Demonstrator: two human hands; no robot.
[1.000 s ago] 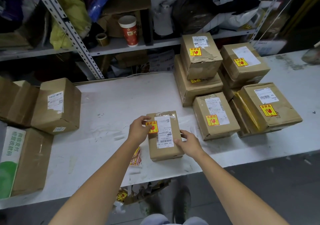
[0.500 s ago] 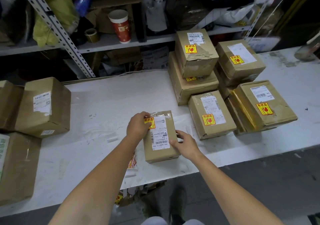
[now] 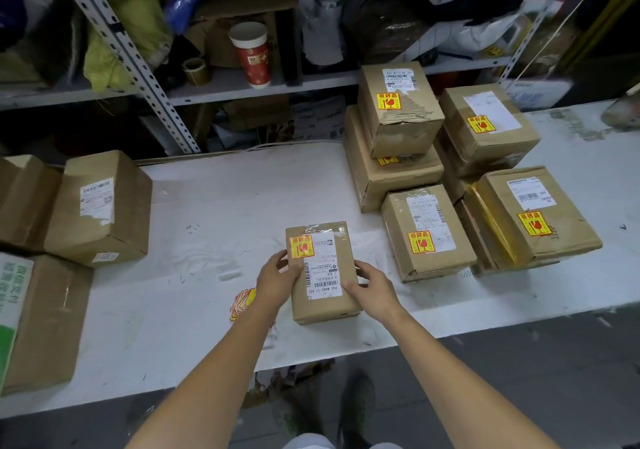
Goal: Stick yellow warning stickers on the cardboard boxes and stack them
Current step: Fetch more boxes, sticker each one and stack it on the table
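My left hand and right hand grip opposite sides of a small box lying flat near the white table's front edge, a yellow sticker on its top. Stickered boxes stand stacked to its right.

A scuffed white tabletop runs across the dim room. Behind it stands a grey metal shelf on perforated uprights, crammed with bags, a red paper cup and a tape roll. Grey floor below.
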